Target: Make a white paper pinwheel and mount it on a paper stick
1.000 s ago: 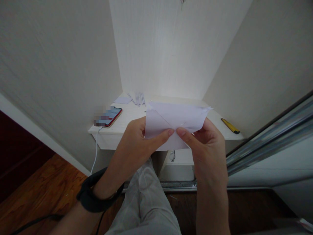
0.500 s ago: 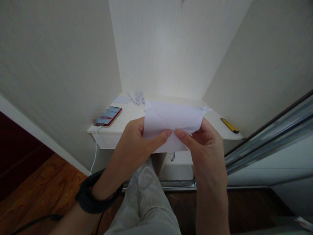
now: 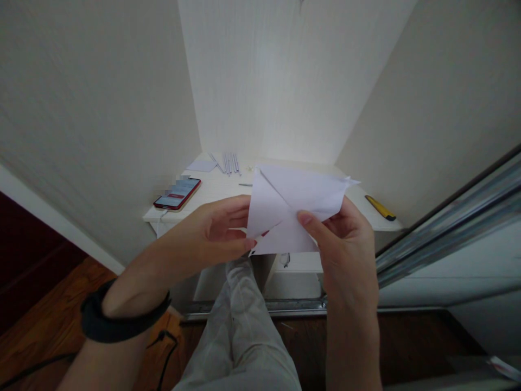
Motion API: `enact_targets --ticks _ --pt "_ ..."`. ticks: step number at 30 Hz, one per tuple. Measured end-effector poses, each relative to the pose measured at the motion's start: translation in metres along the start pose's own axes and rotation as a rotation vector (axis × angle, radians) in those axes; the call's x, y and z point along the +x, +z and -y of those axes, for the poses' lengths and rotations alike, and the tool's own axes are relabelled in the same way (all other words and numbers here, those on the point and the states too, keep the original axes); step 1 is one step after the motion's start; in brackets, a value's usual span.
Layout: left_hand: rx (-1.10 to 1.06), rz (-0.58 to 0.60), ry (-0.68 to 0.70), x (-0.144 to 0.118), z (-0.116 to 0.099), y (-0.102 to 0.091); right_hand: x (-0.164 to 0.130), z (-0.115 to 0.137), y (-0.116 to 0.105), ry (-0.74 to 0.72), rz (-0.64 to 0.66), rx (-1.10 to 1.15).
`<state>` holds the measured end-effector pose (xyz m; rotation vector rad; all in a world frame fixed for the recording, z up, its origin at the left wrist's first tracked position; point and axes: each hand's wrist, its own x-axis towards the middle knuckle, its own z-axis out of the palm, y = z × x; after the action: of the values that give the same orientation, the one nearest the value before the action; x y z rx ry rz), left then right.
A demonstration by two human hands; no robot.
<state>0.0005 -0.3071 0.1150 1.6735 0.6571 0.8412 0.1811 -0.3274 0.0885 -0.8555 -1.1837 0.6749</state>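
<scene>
A white folded sheet of paper (image 3: pixel 301 190), with diagonal flaps that meet near its middle, is held up in front of me. My right hand (image 3: pixel 345 233) grips its right side, thumb pressed on the front near the centre and fingers behind. At the paper's left edge is my left hand (image 3: pixel 215 231), its thumb at the lower-left corner and its fingertips hidden behind the sheet. A narrow gap shows under the lower-left flap. The upper-right corner sticks out in a point.
On the white shelf (image 3: pixel 211 190) lie a phone (image 3: pixel 178 194) with a cable, several thin paper sticks (image 3: pixel 232 164), a flat piece of paper (image 3: pixel 202 165) and a yellow utility knife (image 3: pixel 380 207). Glasses (image 3: pixel 285 260) rest lower down. A metal rail (image 3: pixel 448 228) runs at right.
My left thumb has moved off the paper's middle, left and down to its lower-left corner. The paper has shifted slightly right, and its left flap has lifted a little. My right hand keeps its grip.
</scene>
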Motion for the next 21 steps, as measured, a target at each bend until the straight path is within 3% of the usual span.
enact_targets --ticks 10,21 --pt "-0.064 0.050 -0.087 -0.005 -0.002 0.004 -0.001 0.000 0.000 0.000 0.009 -0.007" --pt "0.068 -0.198 -0.048 0.003 -0.008 0.016 -0.004 0.008 0.005 0.015 0.035 -0.010"
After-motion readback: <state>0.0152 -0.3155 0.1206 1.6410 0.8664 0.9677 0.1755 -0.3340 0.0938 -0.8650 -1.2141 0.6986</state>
